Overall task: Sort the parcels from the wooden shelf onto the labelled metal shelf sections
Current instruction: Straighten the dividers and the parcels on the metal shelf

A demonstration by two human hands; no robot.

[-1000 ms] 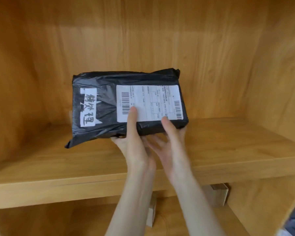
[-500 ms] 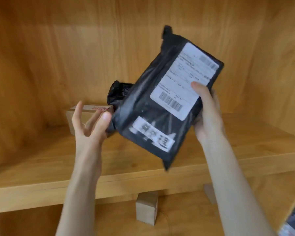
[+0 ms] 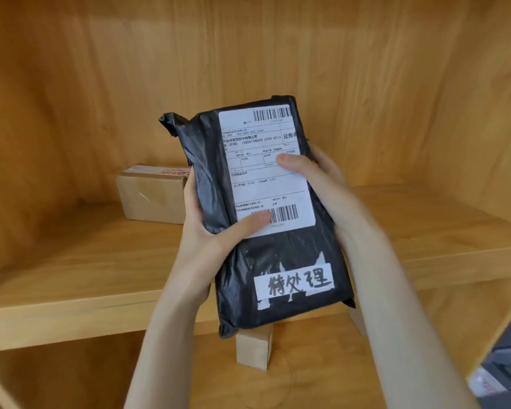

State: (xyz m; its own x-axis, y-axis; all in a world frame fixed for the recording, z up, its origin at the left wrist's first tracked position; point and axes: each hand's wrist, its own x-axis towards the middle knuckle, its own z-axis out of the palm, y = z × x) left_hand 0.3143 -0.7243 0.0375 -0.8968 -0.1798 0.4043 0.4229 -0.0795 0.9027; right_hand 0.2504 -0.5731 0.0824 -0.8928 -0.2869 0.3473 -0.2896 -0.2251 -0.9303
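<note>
**Parcel turned upright for reading**

Since half a second ago the black poly-bag parcel (image 3: 278, 219) has swung from a tilt to upright, and the left hand (image 3: 210, 228), then free, has closed on its 9 o'clock edge; the right hand (image 3: 316, 184) grips the 3 o'clock edge, thumb pressed on the shipping label (image 3: 266, 169); held so, likely, to read the label and the handwritten tape tag (image 3: 295, 281) at 6 o'clock; the parcel hangs above the wooden shelf (image 3: 71, 276); a cardboard box (image 3: 151, 196) sits behind at 9 o'clock; a small carton (image 3: 254, 349) stands below.
</note>
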